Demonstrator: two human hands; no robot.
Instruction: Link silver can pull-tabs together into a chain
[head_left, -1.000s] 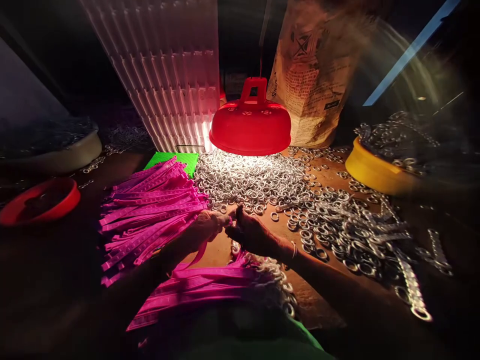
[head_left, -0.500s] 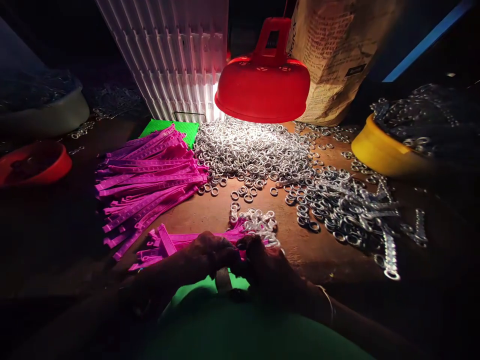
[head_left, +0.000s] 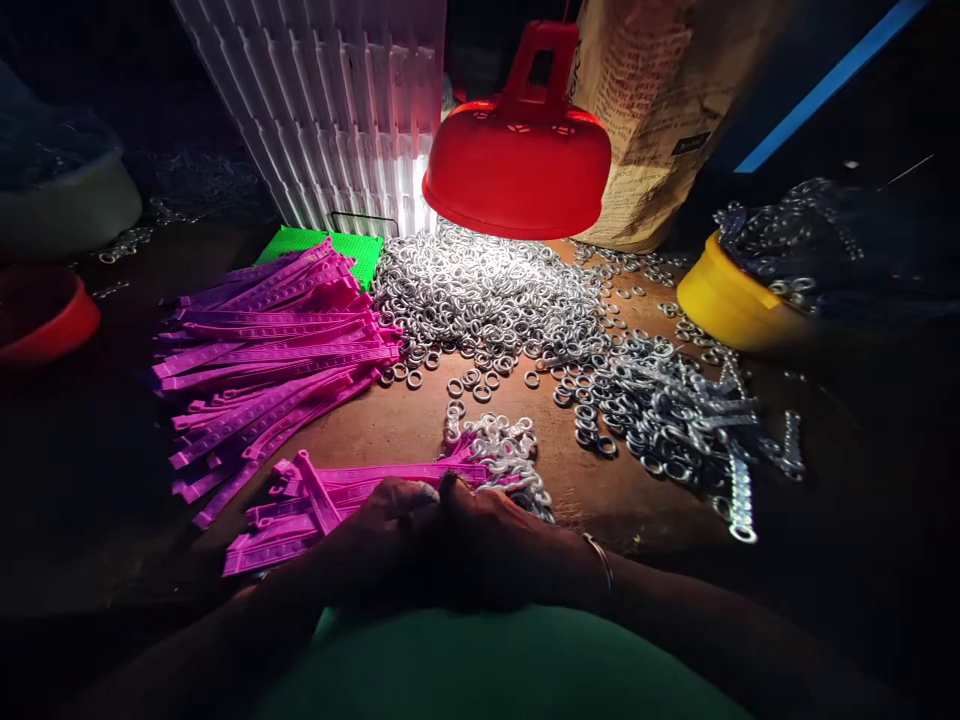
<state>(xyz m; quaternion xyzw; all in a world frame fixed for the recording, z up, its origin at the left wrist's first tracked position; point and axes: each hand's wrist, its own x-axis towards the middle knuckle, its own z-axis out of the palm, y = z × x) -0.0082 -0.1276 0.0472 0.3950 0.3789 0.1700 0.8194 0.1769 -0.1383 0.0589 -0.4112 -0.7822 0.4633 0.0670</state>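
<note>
My left hand [head_left: 390,525] and my right hand [head_left: 499,535] meet at the table's front edge, fingers bent and pressed together. Whatever they pinch is hidden in the shadow. Just beyond them lie pink plastic strips [head_left: 289,535] and a small heap of pale rings [head_left: 510,450], with pink strip ends among the rings. A larger fan of pink strips [head_left: 277,350] spreads at the left. Behind it all, a big pile of silvery rings [head_left: 487,295] sits under the lamp, and linked ring pieces [head_left: 667,410] lie to the right.
A red lamp [head_left: 517,170] hangs over the ring pile. Behind stand a ribbed white panel [head_left: 337,120] and a printed sack [head_left: 637,130]. A green perforated tray [head_left: 366,255] is partly under the strips. A yellow tub [head_left: 720,295] stands right, a red bowl [head_left: 71,325] left.
My hands have drawn closer together and sit a little lower against the green clothing, their fingers now touching. The whole view has shifted slightly, with the table's things appearing farther left.
</note>
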